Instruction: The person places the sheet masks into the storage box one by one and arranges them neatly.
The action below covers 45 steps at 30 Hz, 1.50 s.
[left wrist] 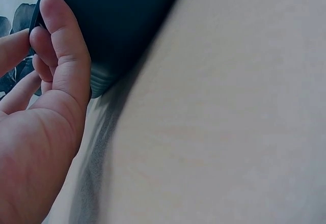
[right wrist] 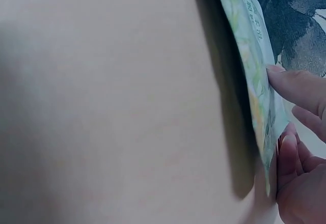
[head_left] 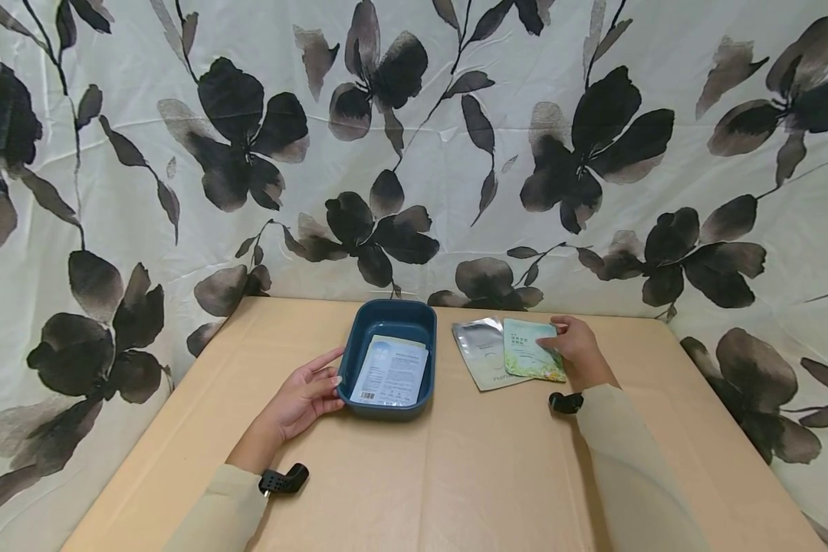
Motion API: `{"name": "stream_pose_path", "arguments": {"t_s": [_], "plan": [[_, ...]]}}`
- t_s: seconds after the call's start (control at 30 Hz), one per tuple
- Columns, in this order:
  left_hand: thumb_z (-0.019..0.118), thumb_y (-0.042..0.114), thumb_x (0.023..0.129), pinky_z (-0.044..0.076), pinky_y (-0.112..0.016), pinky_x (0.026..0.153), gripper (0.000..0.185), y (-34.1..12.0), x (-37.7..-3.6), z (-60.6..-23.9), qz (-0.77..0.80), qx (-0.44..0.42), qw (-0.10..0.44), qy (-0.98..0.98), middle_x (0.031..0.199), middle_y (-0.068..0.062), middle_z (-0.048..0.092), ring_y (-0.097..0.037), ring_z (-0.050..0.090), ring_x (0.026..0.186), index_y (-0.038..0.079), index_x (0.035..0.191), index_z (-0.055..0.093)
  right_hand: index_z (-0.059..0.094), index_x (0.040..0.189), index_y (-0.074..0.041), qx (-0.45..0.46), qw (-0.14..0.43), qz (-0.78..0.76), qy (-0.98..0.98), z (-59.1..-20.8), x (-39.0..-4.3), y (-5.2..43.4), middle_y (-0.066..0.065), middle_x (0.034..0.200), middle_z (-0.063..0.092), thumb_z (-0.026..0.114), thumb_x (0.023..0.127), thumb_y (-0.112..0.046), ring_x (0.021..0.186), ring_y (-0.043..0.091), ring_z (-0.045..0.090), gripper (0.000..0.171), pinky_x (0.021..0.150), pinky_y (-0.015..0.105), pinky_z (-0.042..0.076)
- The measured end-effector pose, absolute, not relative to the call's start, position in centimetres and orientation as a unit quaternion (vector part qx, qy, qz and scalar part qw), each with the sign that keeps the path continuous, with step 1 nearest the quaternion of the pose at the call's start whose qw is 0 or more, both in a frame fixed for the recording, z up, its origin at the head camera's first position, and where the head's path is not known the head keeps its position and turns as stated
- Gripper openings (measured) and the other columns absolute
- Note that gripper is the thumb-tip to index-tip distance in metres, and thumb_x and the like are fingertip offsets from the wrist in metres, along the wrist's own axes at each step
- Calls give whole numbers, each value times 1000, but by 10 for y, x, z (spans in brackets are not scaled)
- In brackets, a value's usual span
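Observation:
My left hand (head_left: 307, 399) is at the left side of a dark blue rectangular plastic tub (head_left: 386, 316), its thumb and fingertips touching the wall near the rim. Inside the tub lies a white and light blue printed sachet (head_left: 390, 372) with a barcode. At the right, my right hand (head_left: 574, 349) pinches the right edge of a pale green sachet (head_left: 530, 349) printed with flowers. In the right wrist view this green sachet (right wrist: 249, 71) stands tilted, casting a shadow on the table. A silver foil sachet (head_left: 481, 353) lies partly under it in the head view.
The table (head_left: 414, 491) has a light tan cover. Behind it hangs a white curtain (head_left: 455, 146) with large dark flowers, close to the table's far edge. A black band with a small device (head_left: 283, 479) sits on each wrist.

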<state>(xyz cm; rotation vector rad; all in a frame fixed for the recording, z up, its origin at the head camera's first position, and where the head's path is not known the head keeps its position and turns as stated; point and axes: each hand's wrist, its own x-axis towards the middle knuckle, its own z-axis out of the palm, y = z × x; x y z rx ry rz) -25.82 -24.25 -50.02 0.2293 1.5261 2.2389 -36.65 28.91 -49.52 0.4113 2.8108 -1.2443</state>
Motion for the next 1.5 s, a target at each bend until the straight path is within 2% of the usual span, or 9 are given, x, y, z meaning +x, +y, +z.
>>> {"name": "stream_pose_path", "arguments": {"t_s": [0.23, 0.4, 0.53, 0.97, 1.13, 1.37, 1.5], "plan": [[52, 0, 104, 62, -29, 77, 69, -242, -259, -501, 805, 83, 209, 550, 111, -4, 60, -13, 69, 82, 12, 164, 20, 41, 153, -1, 127, 23, -399, 908, -498, -370, 290, 18, 116, 47, 79, 90, -16, 109, 34, 44, 76, 89, 43, 42], [51, -1, 104, 62, -29, 77, 68, -243, -259, -502, 804, 86, 207, 551, 110, -4, 60, -13, 68, 81, 12, 164, 20, 38, 154, 0, 104, 37, -411, 905, -494, -367, 293, 12, 102, 40, 81, 88, -16, 102, 30, 41, 80, 82, 39, 37], [51, 0, 105, 62, -29, 78, 68, -243, -259, -503, 803, 89, 206, 551, 110, -4, 60, -12, 68, 82, 12, 164, 20, 41, 151, 3, 88, 45, -412, 906, -492, -365, 293, 9, 96, 39, 80, 89, -16, 97, 27, 41, 75, 77, 36, 35], [51, -2, 104, 62, -29, 77, 70, -241, -259, -503, 808, 103, 206, 542, 110, -3, 65, -12, 69, 82, 9, 164, 17, 43, 148, 2, 79, 49, -399, 912, -489, -362, 295, 10, 100, 45, 79, 90, -17, 93, 25, 45, 71, 74, 32, 39], [52, 0, 104, 62, -30, 78, 71, -241, -260, -502, 808, 105, 208, 541, 112, -4, 64, -12, 69, 83, 9, 164, 17, 42, 149, 1, 81, 48, -400, 912, -486, -356, 298, 12, 105, 46, 78, 91, -18, 97, 27, 45, 71, 75, 34, 40], [51, -2, 104, 62, -30, 78, 70, -241, -261, -504, 808, 105, 209, 541, 112, -5, 63, -12, 68, 83, 9, 164, 18, 41, 149, 1, 78, 45, -402, 911, -486, -352, 302, 14, 106, 48, 76, 92, -18, 93, 27, 48, 70, 70, 30, 44], [52, -2, 104, 62, -30, 78, 70, -241, -262, -504, 809, 99, 209, 541, 113, -5, 63, -13, 68, 83, 10, 164, 19, 39, 151, 0, 80, 47, -411, 907, -488, -352, 302, 14, 108, 49, 75, 93, -17, 95, 27, 49, 70, 71, 30, 45]]}}
